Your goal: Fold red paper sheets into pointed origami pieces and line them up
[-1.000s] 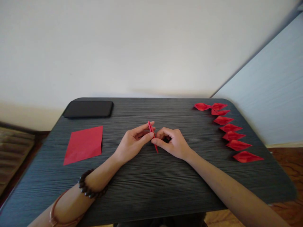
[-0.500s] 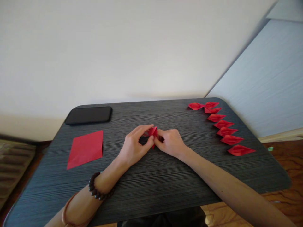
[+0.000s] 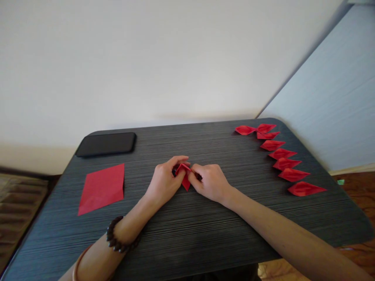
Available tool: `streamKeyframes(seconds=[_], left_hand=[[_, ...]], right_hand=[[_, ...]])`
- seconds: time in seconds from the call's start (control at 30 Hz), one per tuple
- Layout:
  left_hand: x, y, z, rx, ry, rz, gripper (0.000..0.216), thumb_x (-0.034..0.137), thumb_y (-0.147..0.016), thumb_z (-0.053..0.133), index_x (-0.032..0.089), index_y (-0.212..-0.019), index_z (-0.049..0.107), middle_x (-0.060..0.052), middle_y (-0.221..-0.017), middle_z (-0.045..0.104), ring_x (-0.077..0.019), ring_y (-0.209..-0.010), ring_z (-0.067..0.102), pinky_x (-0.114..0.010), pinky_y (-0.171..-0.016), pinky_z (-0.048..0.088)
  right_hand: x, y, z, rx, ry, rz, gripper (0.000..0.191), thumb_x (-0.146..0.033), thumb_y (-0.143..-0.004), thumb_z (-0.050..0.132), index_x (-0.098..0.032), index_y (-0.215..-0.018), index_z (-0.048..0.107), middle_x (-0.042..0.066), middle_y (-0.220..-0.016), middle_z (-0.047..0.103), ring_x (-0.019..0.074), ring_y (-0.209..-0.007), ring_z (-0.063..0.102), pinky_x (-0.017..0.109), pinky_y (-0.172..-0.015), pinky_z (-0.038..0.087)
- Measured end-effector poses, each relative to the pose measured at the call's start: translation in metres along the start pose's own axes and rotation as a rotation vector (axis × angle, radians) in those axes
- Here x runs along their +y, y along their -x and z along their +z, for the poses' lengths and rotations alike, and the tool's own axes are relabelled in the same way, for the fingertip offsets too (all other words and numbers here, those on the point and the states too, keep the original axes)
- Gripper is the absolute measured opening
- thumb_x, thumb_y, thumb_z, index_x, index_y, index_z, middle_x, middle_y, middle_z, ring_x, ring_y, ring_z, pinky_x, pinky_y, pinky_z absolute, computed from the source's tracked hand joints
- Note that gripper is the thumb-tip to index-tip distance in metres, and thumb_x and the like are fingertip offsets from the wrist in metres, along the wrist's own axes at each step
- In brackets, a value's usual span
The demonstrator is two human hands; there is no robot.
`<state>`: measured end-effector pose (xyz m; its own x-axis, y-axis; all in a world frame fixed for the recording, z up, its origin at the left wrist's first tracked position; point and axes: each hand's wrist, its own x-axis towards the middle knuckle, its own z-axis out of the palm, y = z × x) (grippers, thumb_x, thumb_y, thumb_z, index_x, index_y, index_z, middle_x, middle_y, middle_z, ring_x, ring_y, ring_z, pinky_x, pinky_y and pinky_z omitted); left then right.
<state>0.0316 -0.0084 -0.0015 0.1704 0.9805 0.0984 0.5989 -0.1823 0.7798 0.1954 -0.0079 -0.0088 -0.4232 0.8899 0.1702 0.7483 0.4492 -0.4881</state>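
Note:
A small piece of folded red paper (image 3: 185, 182) is between my two hands, over the middle of the dark table. My left hand (image 3: 166, 177) pinches it from the left, thumb in front and fingers behind. From the right, my right hand (image 3: 209, 179) grips its edge between thumb and curled forefinger. One pointed corner of the paper hangs toward me below the thumbs. Part of the paper is hidden by my fingers.
On the left lies a flat red paper square (image 3: 102, 189), with a black phone (image 3: 106, 144) behind it. Several folded red paper boats (image 3: 293, 175) form a line along the right side of the dark wood-grain table (image 3: 187, 242). A white wall (image 3: 164, 58) stands behind.
The folded paper has turned in my fingers, and its point now shows lower, toward me. My hands have barely shifted. The view has moved slightly.

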Motion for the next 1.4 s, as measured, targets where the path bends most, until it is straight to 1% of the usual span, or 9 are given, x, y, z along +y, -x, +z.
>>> streamKeyframes(seconds=[0.17, 0.33, 0.47, 0.5, 0.6, 0.7, 1.0, 1.23, 1.4], left_hand=[[-0.003, 0.002, 0.000, 0.011, 0.237, -0.040, 0.031, 0.014, -0.078, 0.057, 0.019, -0.108, 0.061, -0.005, -0.105, 0.070, -0.0193, -0.099, 0.065, -0.034, -0.087, 0.051], [0.000, 0.004, 0.000, -0.035, 0.742, -0.267, 0.034, 0.025, -0.080, 0.064, 0.016, -0.112, 0.058, -0.010, -0.116, 0.065, -0.0218, -0.105, 0.062, -0.034, -0.088, 0.051], [0.001, 0.004, -0.003, -0.056, 1.020, -0.375, 0.029, 0.023, -0.080, 0.066, 0.016, -0.108, 0.062, -0.010, -0.122, 0.062, -0.0217, -0.109, 0.060, -0.032, -0.091, 0.050], [0.001, 0.004, -0.003, -0.061, 1.051, -0.384, 0.027, 0.022, -0.080, 0.066, 0.016, -0.106, 0.064, -0.009, -0.121, 0.063, -0.0215, -0.109, 0.060, -0.032, -0.092, 0.049], [-0.001, 0.005, -0.004, -0.069, 1.040, -0.403, 0.026, 0.022, -0.078, 0.069, 0.017, -0.103, 0.066, -0.007, -0.112, 0.068, -0.0197, -0.103, 0.063, -0.031, -0.092, 0.049], [-0.002, 0.006, -0.003, -0.052, 0.930, -0.398, 0.033, 0.021, -0.074, 0.072, 0.018, -0.107, 0.064, -0.005, -0.106, 0.071, -0.0176, -0.097, 0.065, -0.029, -0.091, 0.050], [0.003, 0.008, -0.004, 0.020, 0.690, -0.302, 0.026, 0.019, -0.073, 0.071, 0.017, -0.098, 0.065, -0.006, -0.104, 0.071, -0.0208, -0.098, 0.066, -0.034, -0.089, 0.052], [-0.005, 0.005, -0.017, -0.306, 1.089, -0.491, 0.035, 0.020, -0.080, 0.062, 0.019, -0.115, 0.063, -0.011, -0.123, 0.062, -0.0273, -0.110, 0.060, -0.040, -0.091, 0.051], [-0.006, 0.003, -0.019, -0.314, 1.283, -0.503, 0.036, 0.017, -0.079, 0.057, 0.018, -0.114, 0.064, -0.010, -0.128, 0.059, -0.0278, -0.123, 0.050, -0.039, -0.101, 0.044]], right_hand=[[0.003, 0.000, -0.003, 0.021, -0.001, 0.049, 0.020, -0.023, -0.084, 0.046, -0.018, -0.066, 0.056, -0.001, -0.053, 0.058, 0.0108, -0.049, 0.052, 0.024, -0.053, 0.028], [0.008, 0.000, -0.005, 0.002, -0.162, 0.050, 0.018, -0.021, -0.086, 0.045, -0.018, -0.071, 0.056, -0.002, -0.057, 0.059, 0.0095, -0.051, 0.053, 0.022, -0.054, 0.033], [0.011, 0.000, -0.004, 0.015, -0.237, 0.051, 0.011, -0.022, -0.087, 0.048, -0.019, -0.080, 0.056, -0.002, -0.063, 0.061, 0.0095, -0.053, 0.054, 0.022, -0.055, 0.037], [0.012, 0.000, -0.003, 0.045, -0.265, 0.052, 0.007, -0.022, -0.086, 0.050, -0.020, -0.088, 0.056, -0.002, -0.069, 0.063, 0.0093, -0.053, 0.054, 0.021, -0.055, 0.039], [0.013, 0.001, -0.002, 0.130, -0.336, -0.015, 0.030, -0.022, -0.085, 0.053, -0.023, -0.115, 0.050, 0.001, -0.092, 0.068, 0.0089, -0.059, 0.058, 0.021, -0.058, 0.044], [0.014, 0.002, -0.002, 0.157, -0.338, -0.143, 0.027, -0.020, -0.089, 0.050, -0.025, -0.115, 0.054, 0.002, -0.105, 0.068, 0.0092, -0.070, 0.062, 0.021, -0.064, 0.046], [0.016, 0.004, -0.001, 0.198, -0.299, -0.292, 0.026, -0.017, -0.090, 0.046, -0.024, -0.108, 0.063, 0.000, -0.075, 0.067, 0.0088, -0.060, 0.057, 0.021, -0.059, 0.045], [0.020, 0.004, -0.004, 0.218, -0.209, -0.368, 0.031, -0.019, -0.091, 0.047, -0.027, -0.116, 0.063, 0.001, -0.085, 0.068, 0.0092, -0.068, 0.059, 0.021, -0.061, 0.045], [0.021, 0.003, -0.009, 0.196, -0.133, -0.369, 0.030, -0.018, -0.089, 0.047, -0.025, -0.112, 0.065, 0.001, -0.087, 0.068, 0.0104, -0.071, 0.060, 0.023, -0.064, 0.047]])
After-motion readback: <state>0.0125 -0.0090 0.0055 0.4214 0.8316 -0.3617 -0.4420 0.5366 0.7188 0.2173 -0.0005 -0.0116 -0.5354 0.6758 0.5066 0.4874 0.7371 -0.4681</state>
